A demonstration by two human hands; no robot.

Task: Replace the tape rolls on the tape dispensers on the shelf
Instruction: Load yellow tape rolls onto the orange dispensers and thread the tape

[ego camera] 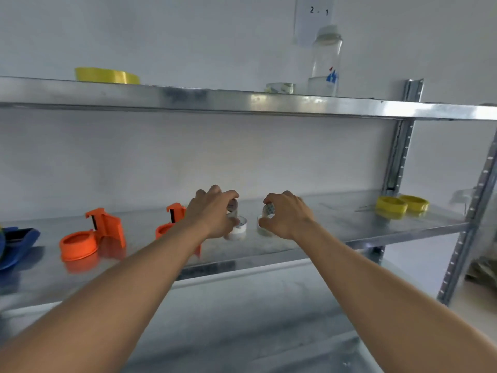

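Head view: both hands are working at the middle shelf [336, 224]. Left hand [215, 214] is pinching a clear tape roll [233, 207], lifted above a white roll [239, 228] lying on the shelf. Right hand [287, 215] is gripping another clear roll [269, 211] between thumb and fingers. 2 orange dispensers [91, 235] are sitting left of the hands, 2 yellow rolls [391, 205] far right.

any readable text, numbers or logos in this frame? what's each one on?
"2 - 1": white paper sheet on the wall above the top shelf.
Blue and red logo on the clear glass bottle: too blurred to read.
Print on the small clear tape roll in the right hand: too small to read.
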